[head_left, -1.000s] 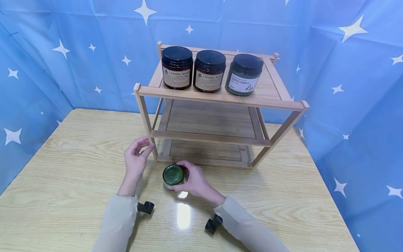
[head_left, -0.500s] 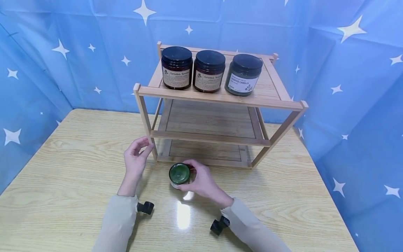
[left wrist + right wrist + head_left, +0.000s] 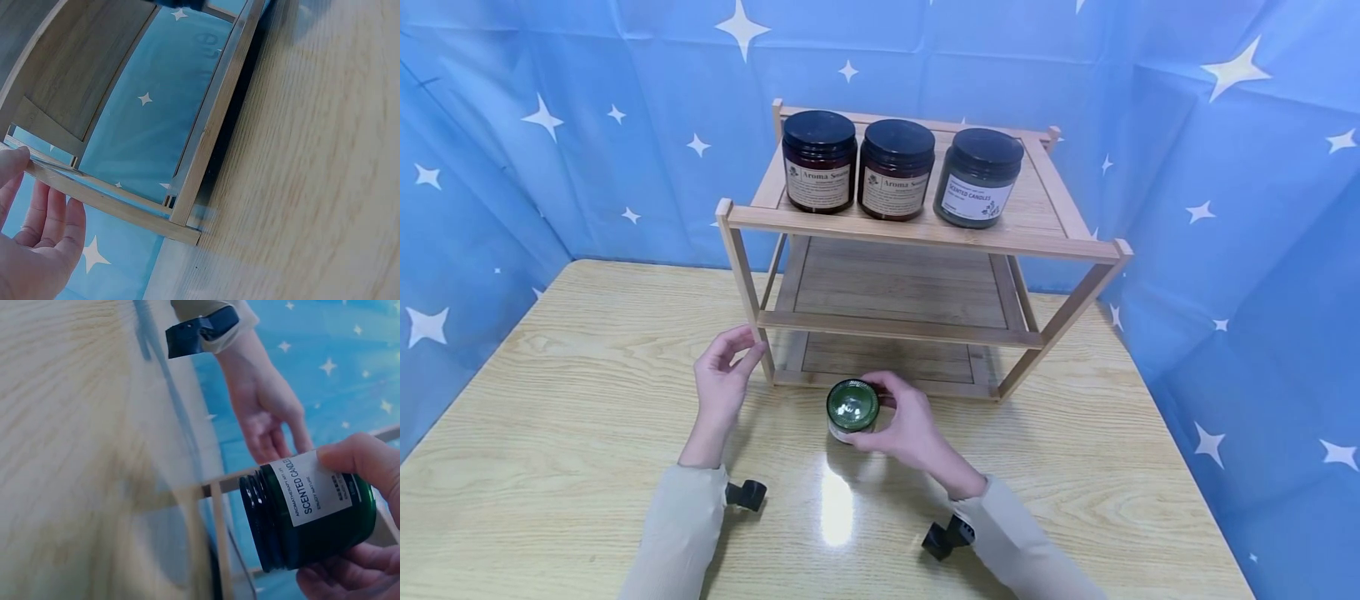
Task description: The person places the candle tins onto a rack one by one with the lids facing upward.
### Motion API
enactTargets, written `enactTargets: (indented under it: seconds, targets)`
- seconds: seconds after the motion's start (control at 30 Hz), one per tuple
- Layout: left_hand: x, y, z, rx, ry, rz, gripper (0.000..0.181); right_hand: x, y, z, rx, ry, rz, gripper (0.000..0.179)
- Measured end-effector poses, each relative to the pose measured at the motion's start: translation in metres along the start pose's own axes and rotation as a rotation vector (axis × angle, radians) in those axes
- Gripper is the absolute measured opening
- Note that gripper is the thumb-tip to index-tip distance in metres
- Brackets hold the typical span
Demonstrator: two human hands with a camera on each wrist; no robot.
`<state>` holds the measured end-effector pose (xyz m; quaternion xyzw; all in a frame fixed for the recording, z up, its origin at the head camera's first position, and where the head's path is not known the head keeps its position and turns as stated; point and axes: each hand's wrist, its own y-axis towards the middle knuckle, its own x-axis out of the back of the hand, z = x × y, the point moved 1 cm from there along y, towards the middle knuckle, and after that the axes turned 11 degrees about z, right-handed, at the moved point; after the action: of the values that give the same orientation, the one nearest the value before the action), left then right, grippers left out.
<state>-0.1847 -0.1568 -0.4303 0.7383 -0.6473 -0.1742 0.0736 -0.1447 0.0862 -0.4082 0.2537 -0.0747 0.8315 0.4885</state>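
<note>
My right hand [image 3: 910, 429] grips a green glass scented-candle jar [image 3: 853, 406] in front of the rack. The jar is upside down, its green base uppermost in the head view. In the right wrist view its black lid [image 3: 255, 522] points toward the table, with a gap between them, and the white label [image 3: 309, 487] shows under my thumb. My left hand [image 3: 722, 371] holds the left front post [image 3: 100, 197] of a wooden rack [image 3: 895, 327], thumb on one side and fingers on the other.
Three large dark candle jars with black lids, two brown [image 3: 820, 171] [image 3: 897, 179] and one greenish [image 3: 977, 187], stand on the rack's top shelf. Two lower shelves lie beneath. The wood-grain table [image 3: 587, 417] spreads around, with a blue starry curtain [image 3: 625, 167] behind.
My right hand has carried the candle jar to the right and slightly toward the rack. My left hand stays on the post.
</note>
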Motion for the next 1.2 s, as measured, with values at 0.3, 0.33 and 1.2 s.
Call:
enactTargets:
  seconds: [0.3, 0.33, 1.2]
  targets:
    - [-0.001, 0.0, 0.001, -0.01, -0.005, 0.009, 0.038, 0.022, -0.009, 0.007, 0.014, 0.004, -0.05, 0.064]
    - [-0.001, 0.0, 0.001, -0.009, -0.007, 0.009, 0.038, 0.024, -0.01, 0.008, 0.018, 0.002, -0.056, 0.063]
    - [0.001, 0.0, 0.002, -0.027, 0.0, 0.02, 0.034, 0.081, -0.035, 0.04, 0.065, -0.051, -0.182, 0.063]
